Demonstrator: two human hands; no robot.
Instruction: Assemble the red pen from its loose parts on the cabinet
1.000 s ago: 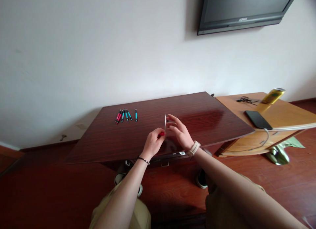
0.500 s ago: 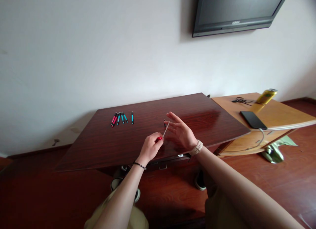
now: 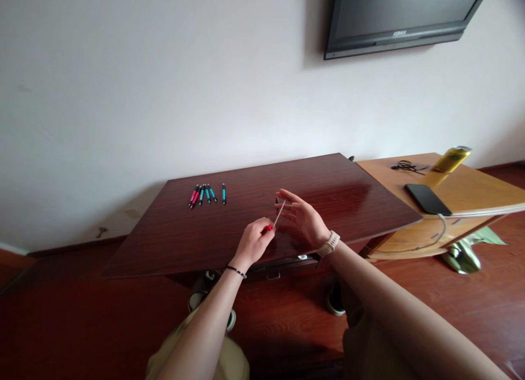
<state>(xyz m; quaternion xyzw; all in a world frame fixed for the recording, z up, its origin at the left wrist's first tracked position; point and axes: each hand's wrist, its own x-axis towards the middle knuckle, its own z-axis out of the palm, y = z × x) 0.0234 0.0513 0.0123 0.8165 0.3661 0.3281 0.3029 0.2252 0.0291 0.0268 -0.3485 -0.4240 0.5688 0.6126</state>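
A seated person works over a dark wooden table [image 3: 328, 183], both bare hands raised just above its near edge. The left hand [image 3: 253, 242] pinches a thin pale rod [image 3: 279, 214], apparently a pen refill, at its lower end, where a small red tip [image 3: 268, 227] shows between thumb and forefinger; the rod slants up and away toward the right hand [image 3: 302, 218]. That hand is spread, fingers loose, its fingertips at or just beside the rod's upper end; whether they actually touch it cannot be told at this size. A small dark piece [image 3: 276, 199] sits just beyond the right hand's fingers, too small to identify.

The rod looks very light, narrow and somewhat springy, so it likely bends or flicks if squeezed mid-length; a gentle pinch near either end, as the left hand has it, seems the surest hold, and its smooth surface may slip through dry fingers.

Well to the left of the left hand, farther back on the table, lies a row of pens [image 3: 207, 194] in pink and teal. To the right of the right hand stands a lighter wooden side table [image 3: 484, 194] carrying a dark phone [image 3: 429, 199], a tangle of cable [image 3: 406, 165] and a yellow can [image 3: 452, 158]. A wall-mounted screen [image 3: 402, 13] hangs above.
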